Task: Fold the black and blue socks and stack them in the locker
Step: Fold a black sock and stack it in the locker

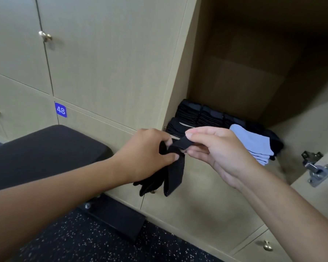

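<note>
Black socks: held at frame centre, in front of the open locker's lower left edge; long axis roughly vertical, free ends hanging down, top end bent over toward the right.
Left hand: my grip is curled around the upper part of the bundle, thumb across the front.
Right hand: thumb and fingers pinch the folded-over top end, which points toward upper right.
Black stacks: folded piles in rows on the locker floor, behind my hands at the left.
Blue socks: folded pile just right of the black stacks, partly hidden by my right hand.
Hinge: metal, on the locker's right wall.
Bench: black padded, left of frame, beside closed locker doors.
Label: blue, reads 48.
Floor: dark, speckled.
</note>
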A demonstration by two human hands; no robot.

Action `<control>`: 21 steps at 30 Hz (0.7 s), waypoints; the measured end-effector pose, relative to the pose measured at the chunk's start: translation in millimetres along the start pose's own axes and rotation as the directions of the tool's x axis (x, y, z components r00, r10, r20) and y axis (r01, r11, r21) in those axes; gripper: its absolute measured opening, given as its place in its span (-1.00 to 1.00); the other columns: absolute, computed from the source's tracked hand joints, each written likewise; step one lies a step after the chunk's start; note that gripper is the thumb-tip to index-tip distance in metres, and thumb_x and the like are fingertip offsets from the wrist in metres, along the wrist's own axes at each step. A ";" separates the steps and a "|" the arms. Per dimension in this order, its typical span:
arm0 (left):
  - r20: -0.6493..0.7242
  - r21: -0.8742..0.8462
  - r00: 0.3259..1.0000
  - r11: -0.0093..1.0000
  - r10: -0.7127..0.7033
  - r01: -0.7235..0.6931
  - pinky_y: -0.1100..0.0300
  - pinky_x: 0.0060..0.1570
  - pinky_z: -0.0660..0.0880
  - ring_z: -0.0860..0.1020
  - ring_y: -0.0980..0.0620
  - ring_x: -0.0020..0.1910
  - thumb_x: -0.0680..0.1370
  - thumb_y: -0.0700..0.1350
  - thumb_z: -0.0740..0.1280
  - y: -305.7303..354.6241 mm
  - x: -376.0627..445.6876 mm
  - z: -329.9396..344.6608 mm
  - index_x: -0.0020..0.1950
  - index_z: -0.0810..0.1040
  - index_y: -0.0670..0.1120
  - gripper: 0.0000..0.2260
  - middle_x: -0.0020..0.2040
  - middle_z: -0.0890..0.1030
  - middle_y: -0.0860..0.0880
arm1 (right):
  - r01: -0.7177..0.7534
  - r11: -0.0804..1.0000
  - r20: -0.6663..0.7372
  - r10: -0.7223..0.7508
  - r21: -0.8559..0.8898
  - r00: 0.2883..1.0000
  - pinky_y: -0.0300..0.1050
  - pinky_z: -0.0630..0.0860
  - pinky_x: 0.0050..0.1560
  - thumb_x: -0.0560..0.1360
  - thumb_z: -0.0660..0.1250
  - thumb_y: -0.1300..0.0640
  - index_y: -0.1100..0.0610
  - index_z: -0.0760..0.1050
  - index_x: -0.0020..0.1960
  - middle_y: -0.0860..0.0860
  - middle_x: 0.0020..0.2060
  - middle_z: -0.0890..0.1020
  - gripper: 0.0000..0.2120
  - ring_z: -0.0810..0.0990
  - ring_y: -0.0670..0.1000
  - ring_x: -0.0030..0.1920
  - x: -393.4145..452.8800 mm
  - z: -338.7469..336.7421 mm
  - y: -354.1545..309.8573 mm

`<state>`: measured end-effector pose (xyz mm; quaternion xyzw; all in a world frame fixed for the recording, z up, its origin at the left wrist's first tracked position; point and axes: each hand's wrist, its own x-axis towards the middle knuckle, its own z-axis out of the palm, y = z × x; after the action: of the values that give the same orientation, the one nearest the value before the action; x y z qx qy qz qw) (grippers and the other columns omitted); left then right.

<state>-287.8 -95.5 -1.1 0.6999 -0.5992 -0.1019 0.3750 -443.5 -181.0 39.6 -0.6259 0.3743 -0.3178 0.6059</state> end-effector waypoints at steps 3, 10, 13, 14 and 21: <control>-0.025 -0.101 0.988 0.984 -0.150 0.146 0.42 -0.43 0.39 0.54 0.18 -0.38 0.50 0.00 0.52 -6.7 5.5 3.7 -0.22 0.61 -0.11 -0.78 -0.33 0.63 0.02 | 0.058 0.991 -0.092 -0.069 -0.118 0.993 -0.17 0.67 -0.14 0.59 0.37 0.23 0.19 0.58 0.05 0.08 -0.26 0.74 -0.94 0.74 0.03 -0.21 4.7 -0.2 5.5; 0.114 -0.459 0.896 0.777 -0.429 0.430 0.26 -0.35 0.52 0.60 0.09 -0.40 0.47 -0.09 0.56 -24.2 16.8 -2.6 -0.28 0.56 -0.20 -0.73 -0.40 0.63 -0.03 | 0.133 0.646 0.129 -0.054 -0.752 0.990 -0.22 0.47 0.00 0.41 0.54 -0.09 -0.07 0.47 0.06 -0.16 0.05 0.53 -0.67 0.52 -0.13 0.12 5.6 13.2 25.8; 0.193 -0.558 0.876 0.685 -0.442 0.469 0.26 -0.37 0.49 0.58 0.06 -0.42 0.48 -0.08 0.55 -22.7 16.8 -4.5 -0.27 0.54 -0.17 -0.73 -0.39 0.60 -0.08 | 0.159 0.617 0.144 -0.074 -0.771 0.987 -0.13 0.48 0.04 0.39 0.56 -0.11 -0.06 0.46 0.06 -0.14 0.06 0.52 -0.62 0.50 -0.11 0.12 10.8 22.1 29.5; 0.213 -0.586 0.870 0.654 -0.445 0.478 0.27 -0.39 0.48 0.57 0.06 -0.44 0.48 -0.08 0.54 -22.0 17.2 -5.2 -0.29 0.52 -0.15 -0.72 -0.41 0.58 -0.07 | 0.167 0.605 0.139 -0.094 -0.779 0.986 -0.12 0.48 0.03 0.39 0.56 -0.11 -0.06 0.46 0.06 -0.13 0.07 0.52 -0.62 0.49 -0.10 0.12 14.1 24.1 29.7; 0.288 -0.696 0.879 0.547 -0.380 0.465 0.19 -0.20 0.54 0.61 -0.11 -0.20 0.50 0.04 0.49 -36.8 25.9 -10.1 -0.14 0.60 -0.30 -0.62 -0.16 0.63 -0.32 | 0.228 0.630 0.128 -0.200 -0.743 0.971 -0.16 0.35 -0.18 0.38 0.56 -0.11 -0.05 0.45 0.00 -0.15 -0.13 0.48 -0.64 0.49 -0.07 0.00 32.6 33.6 27.8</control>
<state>-247.0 -115.1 -9.9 0.5996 -0.3352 -0.4619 0.5610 -400.4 -190.9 7.9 -0.8652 0.3849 -0.1935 0.2566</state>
